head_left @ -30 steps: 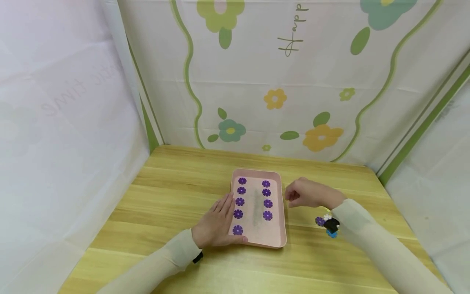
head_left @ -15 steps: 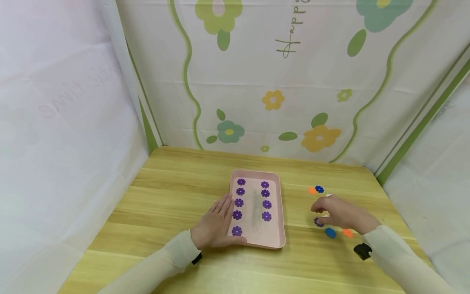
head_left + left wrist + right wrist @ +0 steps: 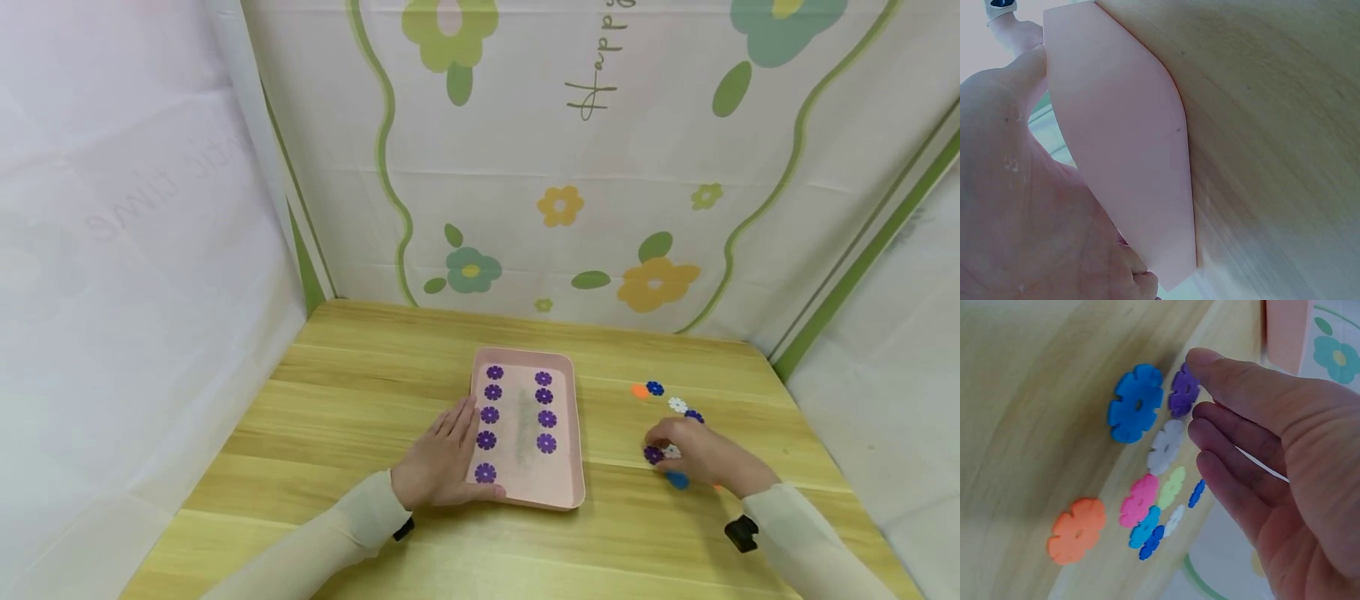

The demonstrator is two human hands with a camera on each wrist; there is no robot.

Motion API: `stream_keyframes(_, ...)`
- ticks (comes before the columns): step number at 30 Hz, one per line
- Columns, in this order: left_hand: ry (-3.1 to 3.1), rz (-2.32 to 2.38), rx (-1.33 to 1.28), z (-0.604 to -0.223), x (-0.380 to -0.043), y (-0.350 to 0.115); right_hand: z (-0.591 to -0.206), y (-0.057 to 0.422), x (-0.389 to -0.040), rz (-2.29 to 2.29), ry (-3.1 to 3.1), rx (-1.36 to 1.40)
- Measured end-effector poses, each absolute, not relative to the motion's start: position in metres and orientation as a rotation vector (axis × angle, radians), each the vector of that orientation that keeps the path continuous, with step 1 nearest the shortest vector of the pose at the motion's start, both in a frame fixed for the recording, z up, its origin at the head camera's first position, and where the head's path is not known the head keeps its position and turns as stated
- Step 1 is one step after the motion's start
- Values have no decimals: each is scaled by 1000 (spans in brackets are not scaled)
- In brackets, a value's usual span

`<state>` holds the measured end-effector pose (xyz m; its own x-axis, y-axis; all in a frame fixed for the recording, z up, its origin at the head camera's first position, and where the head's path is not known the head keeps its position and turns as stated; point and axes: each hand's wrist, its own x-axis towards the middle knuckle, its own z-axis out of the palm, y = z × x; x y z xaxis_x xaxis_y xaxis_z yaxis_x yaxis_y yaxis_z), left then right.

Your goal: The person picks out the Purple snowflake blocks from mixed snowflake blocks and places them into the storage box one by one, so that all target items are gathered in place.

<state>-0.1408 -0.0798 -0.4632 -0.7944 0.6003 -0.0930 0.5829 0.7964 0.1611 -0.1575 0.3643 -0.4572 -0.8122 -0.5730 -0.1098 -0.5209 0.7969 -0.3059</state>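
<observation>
A pink tray (image 3: 525,496) holds two columns of purple flower-shaped discs (image 3: 490,414), several on the left and several on the right. My left hand (image 3: 438,458) rests at its near left corner, straight fingers along the left rim and thumb on the front rim. Over the loose pieces at the right, my right hand (image 3: 697,450) has its index finger and thumb spread at a purple flower disc (image 3: 1184,390). That disc lies flat on the table, the thumb tip overlapping its edge in the right wrist view. A blue disc (image 3: 1136,404) and a white disc (image 3: 1165,447) lie beside it.
More flower discs lie on the wooden table (image 3: 360,383): orange (image 3: 1077,531), pink (image 3: 1139,500), pale green (image 3: 1172,487), and smaller blue and white ones. White printed cloth (image 3: 510,150) closes off the back and both sides.
My right hand has gone from beside the tray's right rim to the loose discs, then lowered to the purple one. The left hand and tray have stayed in place.
</observation>
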Motion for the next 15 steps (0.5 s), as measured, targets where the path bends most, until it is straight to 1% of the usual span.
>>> stream_keyframes(4, 2839, 184, 939, -463, -140, -80, -464, 366, -162, -422, 2767, -842)
stream_keyframes(8, 2834, 186, 935, -463, -140, -80, -466, 367, -168, -546, 2706, -795)
stream_keyframes(15, 2841, 182, 937, -463, -140, -80, -458, 367, -178, -686, 2577, -757)
